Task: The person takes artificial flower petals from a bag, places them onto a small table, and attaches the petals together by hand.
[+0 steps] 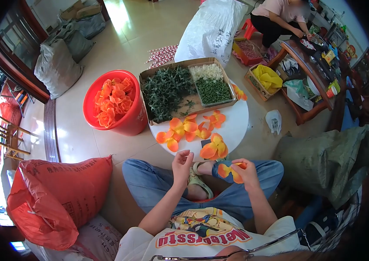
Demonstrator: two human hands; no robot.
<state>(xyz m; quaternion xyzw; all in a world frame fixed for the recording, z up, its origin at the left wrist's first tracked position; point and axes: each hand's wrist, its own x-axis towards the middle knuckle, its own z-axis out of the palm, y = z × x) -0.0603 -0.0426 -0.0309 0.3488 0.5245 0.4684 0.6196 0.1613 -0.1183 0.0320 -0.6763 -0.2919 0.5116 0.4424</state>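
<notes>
My right hand (247,173) grips an orange-yellow fabric petal piece (225,170) above my right knee. Level with it on the other side, my left hand (182,167) has its fingers drawn together; whatever they hold, if anything, is too small to make out. Just beyond, several orange-yellow petal pieces (213,148) lie on a round white table (235,126). A cardboard tray (198,102) at the table's far side holds green plastic leaf pieces (166,90). Inside it, a clear box contains white bits (206,71) and small green pieces (215,90).
A red bucket (89,101) of orange fabric roses (113,102) stands left of the table. Red (63,191) and grey-green (323,161) sacks flank me. A white sack (210,32) stands behind the tray. Another person (278,19) sits working beside a wooden table (312,69).
</notes>
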